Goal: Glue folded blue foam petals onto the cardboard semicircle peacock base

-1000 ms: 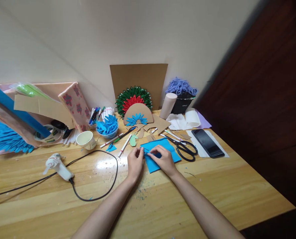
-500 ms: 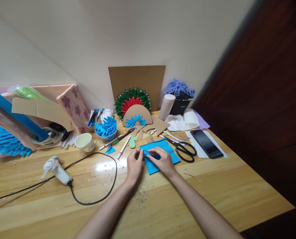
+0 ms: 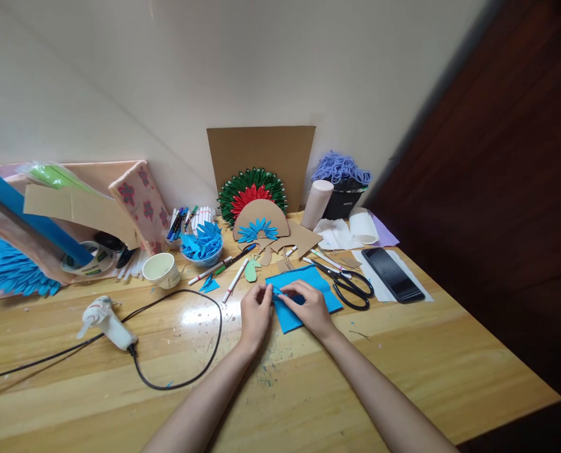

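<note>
Between the fingertips of both hands is a small blue paper piece (image 3: pixel 276 291), partly covered by the fingers. My left hand (image 3: pixel 255 314) pinches its left side, thumb against fingers. My right hand (image 3: pixel 311 309) is closed on its right side. Under and behind the right hand lies a larger folded blue sheet (image 3: pixel 288 319). Black-handled scissors (image 3: pixel 353 292) rest just right of the sheet. Beyond the hands stands a cardboard half-disc (image 3: pixel 261 211) with blue folded petals (image 3: pixel 258 231), in front of a green and red petal fan (image 3: pixel 252 189).
A white glue gun (image 3: pixel 107 324) with a looped black cord lies at left. Nearby stand a paper cup (image 3: pixel 161 270) and a bowl of blue pieces (image 3: pixel 201 245). Markers (image 3: pixel 235 280) are scattered behind the hands. A phone (image 3: pixel 392 274) lies at right, a tumbler (image 3: pixel 317 204) further back.
The hands stay in nearly the same place. The fingers shift slightly on the small blue piece, and the right fingertips sit a little closer to the left ones.
</note>
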Motion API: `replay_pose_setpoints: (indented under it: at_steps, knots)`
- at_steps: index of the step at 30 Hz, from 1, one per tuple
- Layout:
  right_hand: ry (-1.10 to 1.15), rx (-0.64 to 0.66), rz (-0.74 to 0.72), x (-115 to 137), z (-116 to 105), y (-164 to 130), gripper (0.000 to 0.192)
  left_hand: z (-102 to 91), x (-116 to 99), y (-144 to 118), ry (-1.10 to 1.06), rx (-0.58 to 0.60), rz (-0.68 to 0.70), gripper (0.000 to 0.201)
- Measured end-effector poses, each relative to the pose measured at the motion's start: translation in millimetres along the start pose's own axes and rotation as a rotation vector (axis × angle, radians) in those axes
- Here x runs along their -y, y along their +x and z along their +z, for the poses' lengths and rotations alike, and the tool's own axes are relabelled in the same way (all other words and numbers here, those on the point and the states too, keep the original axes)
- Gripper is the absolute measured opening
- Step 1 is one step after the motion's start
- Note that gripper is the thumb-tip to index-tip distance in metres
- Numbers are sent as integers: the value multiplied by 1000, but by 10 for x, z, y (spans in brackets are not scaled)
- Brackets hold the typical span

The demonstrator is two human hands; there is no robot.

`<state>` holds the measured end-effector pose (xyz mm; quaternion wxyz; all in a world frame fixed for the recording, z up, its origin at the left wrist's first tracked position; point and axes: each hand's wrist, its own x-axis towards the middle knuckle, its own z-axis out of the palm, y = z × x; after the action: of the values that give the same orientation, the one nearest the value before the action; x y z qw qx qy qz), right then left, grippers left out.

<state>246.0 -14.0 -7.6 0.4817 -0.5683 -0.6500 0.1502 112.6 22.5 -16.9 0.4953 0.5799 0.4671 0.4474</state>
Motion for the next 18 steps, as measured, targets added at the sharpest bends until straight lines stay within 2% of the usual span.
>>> replay_pose_setpoints:
  at_steps: [18]
  knots:
    - [22, -9, 60, 10, 16, -9, 5, 1, 9, 10, 59, -8, 23, 27]
